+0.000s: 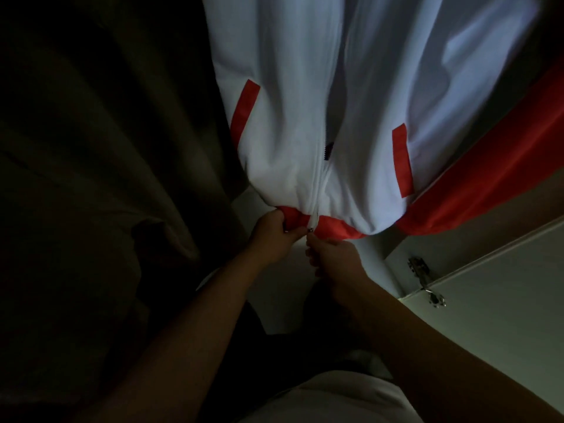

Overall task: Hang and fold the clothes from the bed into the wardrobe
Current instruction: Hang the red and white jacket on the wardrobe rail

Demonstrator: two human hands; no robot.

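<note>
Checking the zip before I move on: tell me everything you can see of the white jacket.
The white jacket hangs front-on, smooth synthetic-looking fabric, loosely creased. It has two red pocket strips, a red hem band and a red sleeve at picture right. A central zip runs to the hem; a dark gap shows partway up. The left hand grips the hem band beside the zip; the right hand pinches at the zip's bottom end.

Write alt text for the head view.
A white zip-front fabric jacket with red hem and pocket trims hangs in dim light. The left hand grips its red hem beside the zipper; the right hand pinches at the zipper's lower end. A pale hinged door stands right.
</note>
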